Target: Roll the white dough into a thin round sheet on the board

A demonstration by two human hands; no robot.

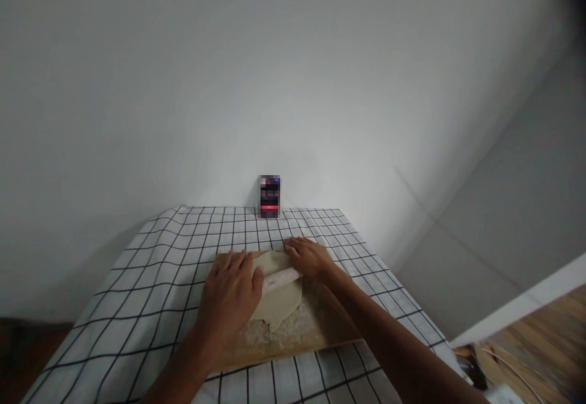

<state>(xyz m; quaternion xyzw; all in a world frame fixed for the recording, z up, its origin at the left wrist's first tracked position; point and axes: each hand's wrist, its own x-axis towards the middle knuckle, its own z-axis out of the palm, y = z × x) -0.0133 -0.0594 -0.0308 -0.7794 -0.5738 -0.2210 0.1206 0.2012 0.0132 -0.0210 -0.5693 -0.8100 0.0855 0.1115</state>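
Observation:
A pale rolling pin point(282, 279) lies across a thin, flattened sheet of dough point(280, 304). My left hand point(234, 288) covers the pin's left end, its fingers reaching forward over it and the thumb alongside. Over the other end my right hand point(307, 256) rests with its fingers held together and bent around the pin. Both ends of the pin are hidden under the hands. Beneath the dough is a wooden board point(327, 321), dusted with whitish flour near its front. The dough's near edge is ragged, with a small split.
A white tablecloth with black grid lines point(151, 294) covers the table. At the back, a small upright item with a blurred dark front point(270, 196) stands against the white wall point(274, 86). Cables and a brown object point(492, 367) lie on the wooden floor at lower right.

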